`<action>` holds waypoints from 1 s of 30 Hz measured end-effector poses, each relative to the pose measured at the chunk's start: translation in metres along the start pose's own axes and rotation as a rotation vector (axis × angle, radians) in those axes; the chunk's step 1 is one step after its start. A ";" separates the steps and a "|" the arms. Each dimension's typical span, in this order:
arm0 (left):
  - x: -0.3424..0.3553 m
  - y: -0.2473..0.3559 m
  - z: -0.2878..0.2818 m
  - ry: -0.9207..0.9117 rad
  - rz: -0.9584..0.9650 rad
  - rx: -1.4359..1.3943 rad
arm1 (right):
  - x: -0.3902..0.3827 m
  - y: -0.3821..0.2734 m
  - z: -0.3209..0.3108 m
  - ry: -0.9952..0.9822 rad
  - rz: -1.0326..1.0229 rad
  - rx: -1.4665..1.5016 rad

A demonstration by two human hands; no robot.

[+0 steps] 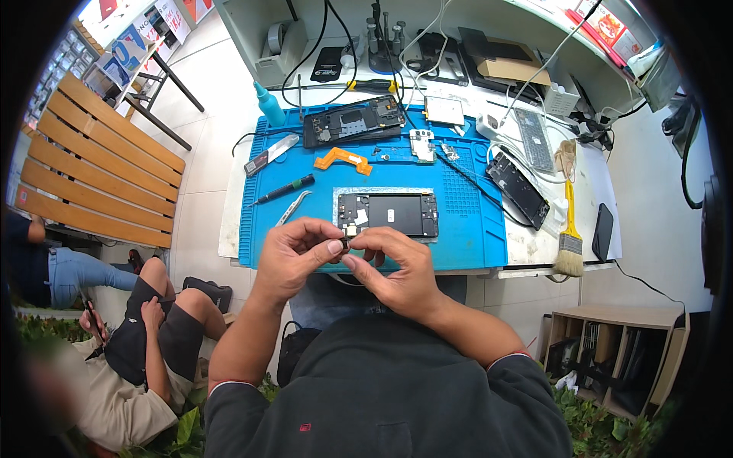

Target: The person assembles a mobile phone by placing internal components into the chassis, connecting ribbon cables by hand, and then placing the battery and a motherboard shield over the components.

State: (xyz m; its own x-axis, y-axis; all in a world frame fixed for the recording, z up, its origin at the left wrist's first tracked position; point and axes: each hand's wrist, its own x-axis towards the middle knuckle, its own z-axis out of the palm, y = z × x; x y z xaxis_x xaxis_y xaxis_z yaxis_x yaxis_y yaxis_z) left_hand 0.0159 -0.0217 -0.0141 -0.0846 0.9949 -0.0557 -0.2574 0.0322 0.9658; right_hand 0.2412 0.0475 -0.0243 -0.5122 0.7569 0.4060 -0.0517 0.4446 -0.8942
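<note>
My left hand (294, 256) and my right hand (401, 271) meet at the near edge of the blue work mat (366, 258). Their fingertips pinch a small dark part (344, 243), too small to name. Just beyond them lies an opened phone frame (397, 215) with a dark middle and bare components at its left end. Tweezers (294, 208) and a dark screwdriver (284, 189) rest left of the frame. Farther back are an orange flex cable (343, 160), a second opened phone (355, 120) and a small circuit board (421, 145).
A blue bottle (269, 107) stands at the mat's back left. To the right lie another phone chassis (518, 188), a yellow-handled brush (569, 244) and a black phone (603, 233). Cables cross the back of the bench. A person (145, 336) sits at my left near a wooden bench (95, 164).
</note>
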 end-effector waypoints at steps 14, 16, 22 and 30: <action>-0.008 0.003 0.001 -0.092 0.599 0.744 | 0.008 -0.004 -0.026 -0.313 0.350 0.108; -0.008 0.016 0.001 -0.189 0.584 0.854 | 0.013 -0.007 -0.031 -0.367 0.410 0.155; -0.002 0.024 -0.005 -0.313 0.657 0.952 | 0.020 -0.008 -0.038 -0.514 0.721 0.422; 0.026 0.015 -0.013 -0.162 0.735 0.954 | 0.016 -0.011 -0.025 -0.194 0.549 0.287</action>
State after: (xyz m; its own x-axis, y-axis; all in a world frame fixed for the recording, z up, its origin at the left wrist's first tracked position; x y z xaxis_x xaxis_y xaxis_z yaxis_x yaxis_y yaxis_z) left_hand -0.0030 0.0039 -0.0043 0.2262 0.8040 0.5499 0.6187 -0.5547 0.5564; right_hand 0.2549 0.0671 -0.0029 -0.6735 0.7253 -0.1421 0.0486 -0.1485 -0.9877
